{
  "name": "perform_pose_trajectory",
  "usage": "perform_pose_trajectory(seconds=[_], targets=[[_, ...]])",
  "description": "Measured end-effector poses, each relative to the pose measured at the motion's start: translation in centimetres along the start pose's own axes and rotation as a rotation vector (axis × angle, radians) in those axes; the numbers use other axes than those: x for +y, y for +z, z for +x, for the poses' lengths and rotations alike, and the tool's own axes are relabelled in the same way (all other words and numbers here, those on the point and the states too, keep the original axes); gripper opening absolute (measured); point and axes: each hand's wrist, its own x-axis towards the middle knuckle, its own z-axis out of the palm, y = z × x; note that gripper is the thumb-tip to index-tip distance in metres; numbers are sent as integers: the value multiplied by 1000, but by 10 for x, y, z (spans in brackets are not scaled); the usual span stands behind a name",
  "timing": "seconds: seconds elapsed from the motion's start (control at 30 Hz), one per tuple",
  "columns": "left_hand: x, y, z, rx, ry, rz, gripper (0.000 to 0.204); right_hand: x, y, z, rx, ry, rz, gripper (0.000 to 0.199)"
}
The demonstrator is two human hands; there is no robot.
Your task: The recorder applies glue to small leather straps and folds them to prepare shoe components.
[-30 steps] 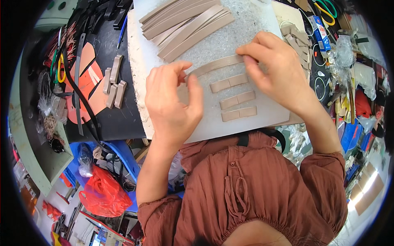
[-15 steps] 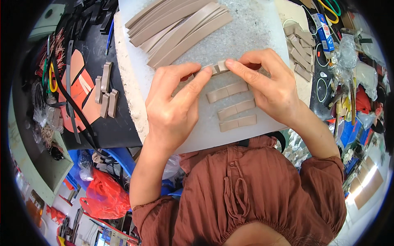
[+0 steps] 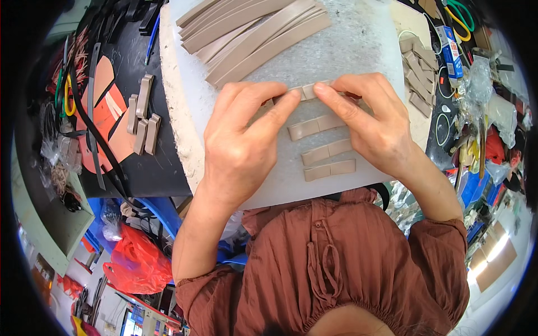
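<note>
My left hand (image 3: 244, 143) and my right hand (image 3: 370, 120) meet fingertip to fingertip over a short folded tan strip (image 3: 309, 91), both pinching it against the white foam board (image 3: 364, 39). Just below lie three more folded tan strips (image 3: 316, 126), (image 3: 327, 152), (image 3: 329, 169), in a column between my hands. A stack of long flat tan strips (image 3: 255, 28) lies at the far side of the board.
Left of the board on a black mat (image 3: 162, 173) lie several tan pieces (image 3: 143, 115), orange leather shapes (image 3: 106, 112) and black straps. More folded tan pieces (image 3: 417, 75) sit at the right, beside a cluttered bench with tools and bags. A red bag (image 3: 137, 260) lies below left.
My hands have drawn together, folding the long strip they held spread apart into a short piece. The view has shifted a little toward the board.
</note>
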Motion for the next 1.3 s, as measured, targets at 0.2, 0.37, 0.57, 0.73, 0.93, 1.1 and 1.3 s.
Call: perform_pose_trajectory(seconds=[0.2, 0.37, 0.57, 0.73, 0.93, 1.1, 1.3], targets=[[2, -4, 3, -88, 39, 51, 38, -3, -5, 5, -69, -17, -66, 43], [2, -16, 3, -237, 129, 127, 49, -13, -9, 11, -139, -34, -202, 38], [0, -20, 6, -317, 181, 165, 41, -17, -10, 17, -179, 14, -183, 38], [10, -20, 5, -351, 49, 140, 37, -20, -17, 20, -269, 78, -114, 45], [10, -24, 20, -357, 173, 259, 38, -15, -14, 23, -236, 15, -177, 20], [8, -17, 8, -123, 122, 207, 42, 31, -31, 21, 106, 374, 313, 24], [12, -17, -13, 192, -98, 28, 42, 76, -13, 45, 488, 446, 89, 44]])
